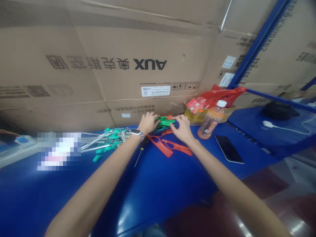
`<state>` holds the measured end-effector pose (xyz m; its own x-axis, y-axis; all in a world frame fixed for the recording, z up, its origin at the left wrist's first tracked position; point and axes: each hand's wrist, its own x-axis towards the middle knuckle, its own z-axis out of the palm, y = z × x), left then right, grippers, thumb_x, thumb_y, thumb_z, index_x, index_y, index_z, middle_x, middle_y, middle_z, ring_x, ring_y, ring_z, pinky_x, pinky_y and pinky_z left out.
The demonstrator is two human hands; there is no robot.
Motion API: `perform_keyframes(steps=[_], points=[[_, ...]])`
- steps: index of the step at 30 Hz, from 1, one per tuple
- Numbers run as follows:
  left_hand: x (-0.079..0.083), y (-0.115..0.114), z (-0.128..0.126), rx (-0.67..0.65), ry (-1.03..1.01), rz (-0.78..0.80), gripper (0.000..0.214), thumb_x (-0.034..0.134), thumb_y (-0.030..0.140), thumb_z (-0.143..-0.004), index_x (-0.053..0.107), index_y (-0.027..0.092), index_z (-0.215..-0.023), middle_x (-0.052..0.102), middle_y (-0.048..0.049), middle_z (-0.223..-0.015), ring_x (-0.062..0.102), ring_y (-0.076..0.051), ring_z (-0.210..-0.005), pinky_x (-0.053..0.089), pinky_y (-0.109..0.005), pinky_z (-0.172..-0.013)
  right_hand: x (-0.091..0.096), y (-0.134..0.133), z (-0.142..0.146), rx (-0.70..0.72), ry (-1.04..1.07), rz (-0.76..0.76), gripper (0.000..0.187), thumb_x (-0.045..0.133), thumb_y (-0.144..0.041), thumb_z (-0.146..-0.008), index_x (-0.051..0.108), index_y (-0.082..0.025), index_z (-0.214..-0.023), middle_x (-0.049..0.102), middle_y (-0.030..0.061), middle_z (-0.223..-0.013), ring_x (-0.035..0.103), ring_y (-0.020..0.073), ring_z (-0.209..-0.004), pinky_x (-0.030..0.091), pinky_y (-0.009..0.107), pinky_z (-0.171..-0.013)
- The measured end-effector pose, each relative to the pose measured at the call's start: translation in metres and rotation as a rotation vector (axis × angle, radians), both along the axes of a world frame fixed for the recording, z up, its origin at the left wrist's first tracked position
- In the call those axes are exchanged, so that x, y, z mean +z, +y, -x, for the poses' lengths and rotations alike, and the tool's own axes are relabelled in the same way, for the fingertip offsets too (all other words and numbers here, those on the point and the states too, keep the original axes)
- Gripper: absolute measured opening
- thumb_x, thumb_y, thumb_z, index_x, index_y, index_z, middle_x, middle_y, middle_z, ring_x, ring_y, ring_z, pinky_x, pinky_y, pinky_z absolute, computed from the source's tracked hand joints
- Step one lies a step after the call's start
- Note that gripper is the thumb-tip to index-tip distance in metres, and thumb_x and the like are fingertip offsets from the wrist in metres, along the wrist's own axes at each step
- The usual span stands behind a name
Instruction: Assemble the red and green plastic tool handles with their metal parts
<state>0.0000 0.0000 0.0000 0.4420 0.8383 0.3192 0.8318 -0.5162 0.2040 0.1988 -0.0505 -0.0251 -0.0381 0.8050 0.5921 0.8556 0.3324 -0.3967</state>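
Both my hands reach across a blue table (158, 184) to a small heap of green plastic pieces (165, 122) at its far edge. My left hand (147, 122), a watch on its wrist, has its fingers curled over the left side of the heap. My right hand (182, 127) rests on the right side with fingers bent down onto the green pieces. Two orange plastic handles (170, 147) lie flat just below my hands. A thin screwdriver (140, 154) lies under my left wrist.
A pile of metal rods with green ends (106, 141) lies left of my hands. To the right stand an orange drink bottle (212, 120), a black phone (229, 148) and a small box with a red bag (209, 102). Large cardboard cartons (123, 65) wall the back.
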Motion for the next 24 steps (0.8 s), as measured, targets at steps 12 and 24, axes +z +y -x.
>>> perform_keyframes(steps=[12, 24], points=[[-0.006, -0.076, 0.029, -0.178, -0.146, -0.125, 0.025, 0.045, 0.020, -0.097, 0.063, 0.020, -0.113, 0.063, -0.0089, -0.117, 0.055, -0.025, -0.110, 0.046, -0.041, -0.093, -0.006, -0.087, 0.037, 0.060, -0.162, 0.194, 0.029, 0.062, -0.040, -0.087, 0.068, -0.023, -0.109, 0.063, 0.0100, -0.111, 0.053, 0.0286, -0.105, 0.037, 0.041, -0.087], [-0.033, -0.099, 0.013, -0.262, 0.160, -0.020, 0.042, 0.043, 0.006, -0.087, 0.060, 0.019, -0.124, 0.065, -0.0127, -0.123, 0.057, -0.028, -0.118, 0.043, -0.045, -0.101, -0.031, -0.107, 0.007, 0.036, 0.058, 0.288, 0.047, 0.048, -0.003, -0.078, 0.065, -0.019, -0.120, 0.064, 0.0113, -0.122, 0.059, 0.0257, -0.115, 0.045, 0.042, -0.098]])
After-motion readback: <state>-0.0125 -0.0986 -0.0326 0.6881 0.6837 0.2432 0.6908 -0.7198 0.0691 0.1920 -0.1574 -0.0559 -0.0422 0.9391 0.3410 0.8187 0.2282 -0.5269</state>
